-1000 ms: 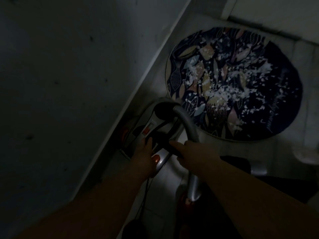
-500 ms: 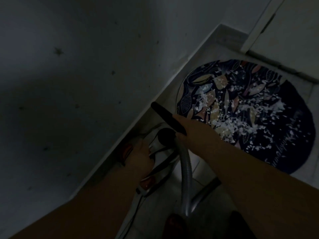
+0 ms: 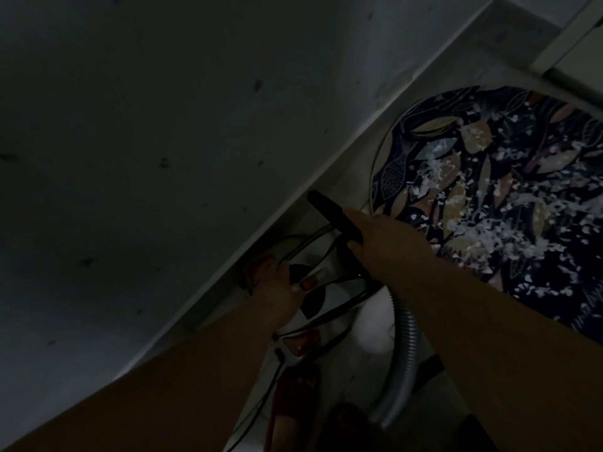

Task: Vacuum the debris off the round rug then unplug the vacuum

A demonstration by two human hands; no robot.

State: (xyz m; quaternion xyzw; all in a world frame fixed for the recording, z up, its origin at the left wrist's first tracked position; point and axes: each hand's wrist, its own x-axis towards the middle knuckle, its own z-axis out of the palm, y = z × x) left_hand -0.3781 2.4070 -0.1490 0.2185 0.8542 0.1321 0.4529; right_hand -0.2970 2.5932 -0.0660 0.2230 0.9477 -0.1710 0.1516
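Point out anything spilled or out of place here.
White flakes of debris are strewn over the round rug, thickest near its middle. The right hand grips the black nozzle beside the rug, not over it. Nothing else stands out in the dim light.

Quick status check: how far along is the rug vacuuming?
Done: nothing visible yet; white debris covers the round rug. In hand: the right hand grips the black nozzle, held off the rug near the wall, while the left hand touches the vacuum body. Left: vacuum the whole rug, then unplug; the plug is out of view.
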